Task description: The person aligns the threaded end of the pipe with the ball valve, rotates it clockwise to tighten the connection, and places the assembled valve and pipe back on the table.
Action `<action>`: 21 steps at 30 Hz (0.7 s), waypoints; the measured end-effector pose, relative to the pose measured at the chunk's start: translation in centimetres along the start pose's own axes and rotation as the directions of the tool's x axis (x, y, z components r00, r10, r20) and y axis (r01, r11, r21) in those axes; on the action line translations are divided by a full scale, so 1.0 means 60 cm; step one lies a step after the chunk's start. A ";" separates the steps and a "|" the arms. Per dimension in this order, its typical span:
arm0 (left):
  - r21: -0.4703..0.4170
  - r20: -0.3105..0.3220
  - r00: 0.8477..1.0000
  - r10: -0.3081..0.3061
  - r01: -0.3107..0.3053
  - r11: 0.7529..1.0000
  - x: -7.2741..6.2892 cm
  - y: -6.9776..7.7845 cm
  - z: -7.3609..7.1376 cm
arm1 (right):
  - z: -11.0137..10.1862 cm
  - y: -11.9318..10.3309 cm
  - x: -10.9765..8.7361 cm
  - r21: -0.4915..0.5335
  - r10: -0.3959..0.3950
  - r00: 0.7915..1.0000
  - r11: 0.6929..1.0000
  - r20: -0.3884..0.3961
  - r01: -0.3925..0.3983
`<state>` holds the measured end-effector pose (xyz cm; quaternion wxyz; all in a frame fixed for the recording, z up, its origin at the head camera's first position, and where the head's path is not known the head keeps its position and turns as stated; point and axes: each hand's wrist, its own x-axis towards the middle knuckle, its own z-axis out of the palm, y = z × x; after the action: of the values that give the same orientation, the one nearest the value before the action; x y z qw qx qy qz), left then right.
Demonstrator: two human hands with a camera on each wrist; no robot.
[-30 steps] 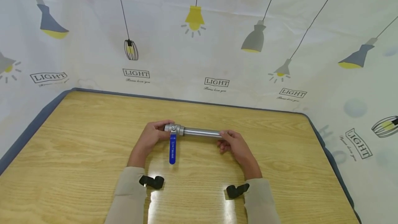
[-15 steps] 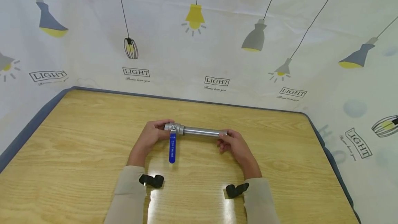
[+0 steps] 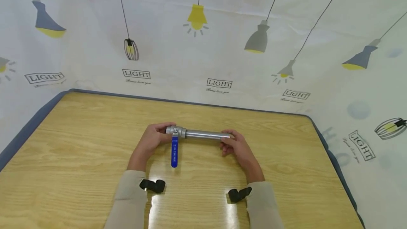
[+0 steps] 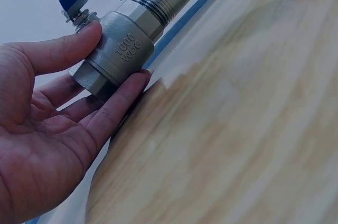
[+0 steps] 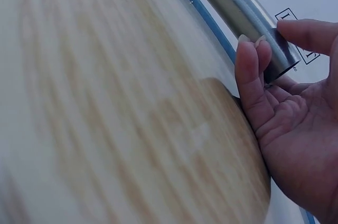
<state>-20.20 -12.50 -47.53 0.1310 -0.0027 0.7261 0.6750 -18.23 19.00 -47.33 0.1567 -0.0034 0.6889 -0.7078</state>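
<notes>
A grey metal ball valve [image 4: 124, 44] with a blue lever handle [image 3: 174, 151] is joined to a straight steel pipe [image 3: 203, 134]. Some thread shows where the pipe enters the valve in the left wrist view. My left hand [image 3: 151, 139] grips the valve body, thumb on one side and fingers on the other. At the pipe's far end, my right hand [image 3: 238, 147] pinches the pipe between thumb and fingers; the open pipe end shows in the right wrist view. The lever points toward me, square to the pipe. Valve and pipe lie level across my view, above the table.
A wood-grain table [image 3: 95, 126] with a blue-grey edge spreads under both hands. Behind it stands a white wall covering [image 3: 165, 45] printed with lamps and "LIGHT" labels. Black wrist cameras [image 3: 153, 186] sit at both sleeves.
The whole head view has shifted slightly, so everything appears a little further left. Both hands keep hold of the valve and pipe. The lever's angle looks the same.
</notes>
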 end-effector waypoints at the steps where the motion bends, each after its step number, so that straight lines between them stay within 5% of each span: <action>1: 0.001 -0.001 1.000 -0.001 0.001 1.000 -0.001 0.000 -0.001 | 0.001 0.000 0.000 0.005 0.001 1.000 1.000 0.005 -0.001; 21: -0.015 0.020 1.000 0.018 -0.018 1.000 0.002 -0.004 -0.003 | 0.006 -0.001 0.000 -0.028 0.012 0.998 1.000 -0.057 -0.013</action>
<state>-20.29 -12.65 -47.77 0.1324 0.0098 0.7198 0.6814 -18.15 18.66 -47.27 0.1415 0.0187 0.7029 -0.6968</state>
